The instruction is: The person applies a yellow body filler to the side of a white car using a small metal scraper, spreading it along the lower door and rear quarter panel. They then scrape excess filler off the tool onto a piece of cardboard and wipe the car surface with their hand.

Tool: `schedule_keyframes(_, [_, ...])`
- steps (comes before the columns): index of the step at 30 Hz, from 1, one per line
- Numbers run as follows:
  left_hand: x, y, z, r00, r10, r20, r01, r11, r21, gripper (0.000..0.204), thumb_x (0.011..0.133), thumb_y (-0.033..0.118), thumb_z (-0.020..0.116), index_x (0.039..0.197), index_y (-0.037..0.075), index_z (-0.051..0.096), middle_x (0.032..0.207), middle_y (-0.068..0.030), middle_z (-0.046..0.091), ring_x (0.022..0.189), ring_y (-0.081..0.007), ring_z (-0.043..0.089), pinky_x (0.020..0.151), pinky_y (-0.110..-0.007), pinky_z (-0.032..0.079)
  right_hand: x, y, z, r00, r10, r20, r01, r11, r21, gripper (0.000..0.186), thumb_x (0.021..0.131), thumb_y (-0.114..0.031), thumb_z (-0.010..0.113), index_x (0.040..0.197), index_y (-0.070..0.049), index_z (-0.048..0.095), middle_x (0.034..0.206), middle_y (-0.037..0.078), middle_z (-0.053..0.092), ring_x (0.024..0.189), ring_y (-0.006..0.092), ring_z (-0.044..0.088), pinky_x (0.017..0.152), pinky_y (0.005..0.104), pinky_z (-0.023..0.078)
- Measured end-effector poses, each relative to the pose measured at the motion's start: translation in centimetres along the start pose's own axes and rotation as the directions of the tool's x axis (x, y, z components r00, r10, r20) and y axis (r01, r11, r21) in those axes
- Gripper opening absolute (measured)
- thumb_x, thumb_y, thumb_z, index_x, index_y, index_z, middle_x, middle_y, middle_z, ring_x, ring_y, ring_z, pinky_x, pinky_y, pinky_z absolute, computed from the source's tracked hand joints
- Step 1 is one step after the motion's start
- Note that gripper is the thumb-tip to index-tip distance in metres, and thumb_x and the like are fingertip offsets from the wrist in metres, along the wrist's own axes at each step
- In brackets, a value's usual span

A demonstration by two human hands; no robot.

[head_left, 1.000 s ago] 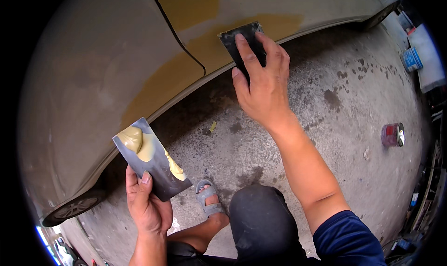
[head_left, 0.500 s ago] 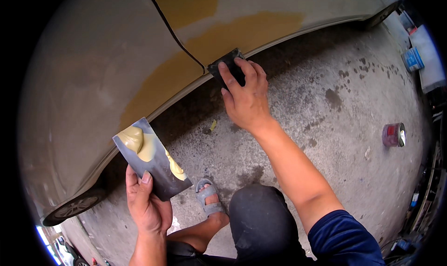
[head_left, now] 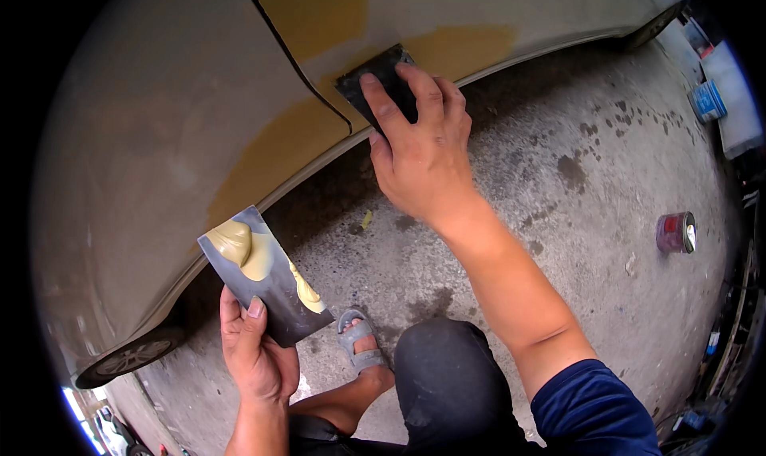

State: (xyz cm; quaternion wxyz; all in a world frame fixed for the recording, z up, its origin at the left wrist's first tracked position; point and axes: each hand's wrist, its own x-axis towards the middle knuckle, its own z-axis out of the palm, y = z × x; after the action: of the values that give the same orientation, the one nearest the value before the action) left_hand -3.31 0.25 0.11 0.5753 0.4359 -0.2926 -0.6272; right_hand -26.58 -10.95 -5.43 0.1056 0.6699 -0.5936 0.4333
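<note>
My left hand (head_left: 259, 348) grips the lower end of a flat grey mixing board (head_left: 271, 296). Pale yellow body filler (head_left: 234, 244) sits in a mound at the board's upper corner, with another streak along its right edge. My right hand (head_left: 427, 141) holds a thin black spreader (head_left: 375, 81), fingers spread over its back and thumb at its near side. The spreader lies against the lower part of a car door (head_left: 447, 1), just right of the dark door gap. Mustard-coloured filler patches (head_left: 271, 153) cover the panels on both sides of that gap.
A grey concrete floor (head_left: 550, 217) with dark stains runs beneath the car's sill. A red-and-grey can (head_left: 676, 232) stands at the right, and a blue tub (head_left: 707, 102) sits farther back. My sandalled foot (head_left: 361, 340) and bent knee (head_left: 451, 376) are below.
My right hand has moved the spreader up the door from the sill, slightly leftward. The left hand and its board have shifted only a little to the right and down.
</note>
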Motion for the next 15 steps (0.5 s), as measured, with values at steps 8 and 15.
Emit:
schedule_keyframes(8, [0.2, 0.1, 0.1, 1.000, -0.014, 0.012, 0.014, 1.000, -0.019, 0.044, 0.090, 0.004, 0.054, 0.132, 0.001, 0.040, 0.126, -0.0113, 0.054, 0.116, -0.0211, 0.054, 0.104, -0.037, 0.039, -5.4, 1.8, 2.2, 0.990, 0.036, 0.136, -0.026, 0.997, -0.072, 0.054, 0.073, -0.007, 0.063, 0.126, -0.013, 0.054, 0.131, 0.016, 0.039, 0.116, 0.0424, 0.037, 0.087, 0.0543, 0.036])
schedule_keyframes(15, [0.1, -0.6, 0.5, 0.997, -0.081, 0.001, 0.080, 0.991, -0.104, 0.043, 0.090, 0.003, 0.052, 0.132, 0.003, 0.042, 0.125, -0.0112, 0.055, 0.116, -0.0219, 0.054, 0.104, -0.038, 0.040, -7.2, -4.3, -6.7, 0.901, -0.122, 0.416, -0.338, 0.402, 0.851, 0.050, 0.082, -0.018, 0.063, 0.130, -0.007, 0.053, 0.130, 0.020, 0.042, 0.116, 0.0370, 0.045, 0.101, 0.0425, 0.037])
